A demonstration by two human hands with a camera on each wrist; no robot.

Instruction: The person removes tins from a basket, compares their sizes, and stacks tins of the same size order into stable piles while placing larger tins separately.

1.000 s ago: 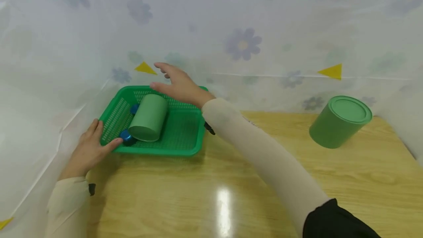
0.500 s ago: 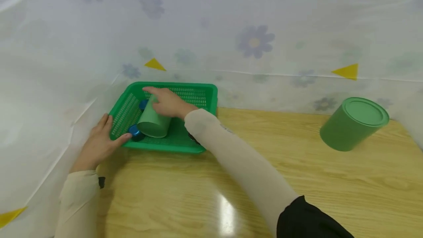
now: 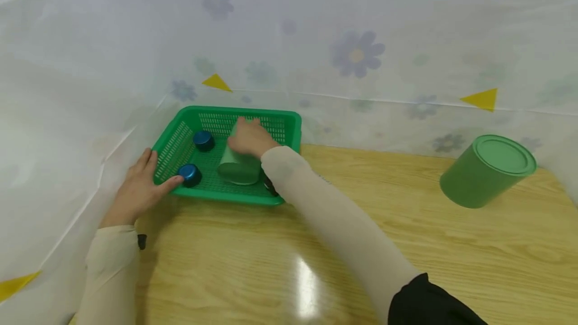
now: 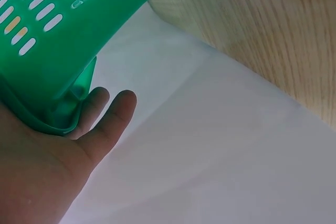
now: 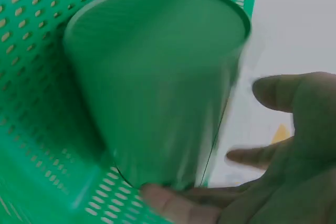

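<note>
A pale green cylindrical can [image 3: 238, 167] lies on its side in a green plastic basket [image 3: 226, 197]. Over its far end my right hand [image 3: 253, 138] bends down from above. In the right wrist view one fingertip touches the narrow-looking far end of the can [image 5: 163, 77], while the thumb [image 5: 278, 93] stands apart from its side. My left hand [image 3: 137, 184] rests at the basket's left front corner, thumb along the rim; in the left wrist view its fingers extend loosely beside the rim. Two blue caps [image 3: 189, 175] sit in the basket's left part.
A second, larger green can [image 3: 487, 170] stands on the wooden table [image 3: 361, 245] at the right. Behind and to the left hangs a white flowered sheet [image 3: 293, 29]. Yellow triangular markers [image 3: 481, 100] are stuck on the sheet.
My right hand has come down from above the basket onto the can. The can has shifted right inside the basket, uncovering the rear blue cap. My left hand stays at the corner.
</note>
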